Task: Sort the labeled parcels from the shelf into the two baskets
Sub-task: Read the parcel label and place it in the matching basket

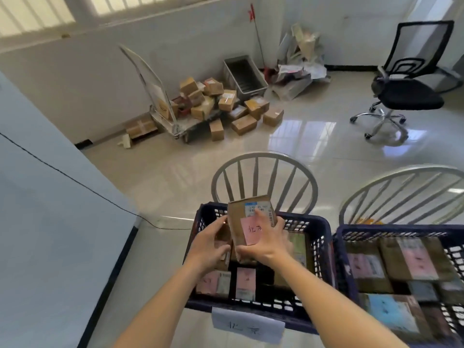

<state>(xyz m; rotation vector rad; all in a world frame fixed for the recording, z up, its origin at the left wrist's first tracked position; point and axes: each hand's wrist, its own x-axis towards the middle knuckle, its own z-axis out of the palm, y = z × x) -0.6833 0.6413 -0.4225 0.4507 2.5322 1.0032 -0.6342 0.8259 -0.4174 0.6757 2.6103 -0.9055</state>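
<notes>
A pale glossy tiled floor (175,177) fills most of the view. At one o'clock on it stands a black mesh-backed office chair (406,79) on a chrome star base. At eleven o'clock a flat metal hand cart (173,116) carries and is ringed by a heap of small brown cardboard boxes (226,106), with a grey plastic crate (244,76) just behind them and crumpled papers near the corner.

Toward six o'clock sits a dark blue perforated plastic basket (319,237), resting in front of a white spindle-back chair (263,177); a white paper tag (247,325) with handwritten characters hangs from its near rim. Small parcels with pink and white labels lie inside. At four o'clock, just beside it, a second dark blue perforated basket (341,249) holds more flat parcels with pink and blue labels, before another white spindle-back chair (401,194).

Over the first basket, a brown cardboard parcel (237,219) is held upright and slightly tilted, bearing a white printed shipping label near its top and a pink sticky note (251,231) with handwriting. The right hand (266,244) grips its right edge and lower corner, fingers curled round it. The left hand (211,244) holds the left edge, fingertips against the cardboard and thumb curled beneath.
</notes>
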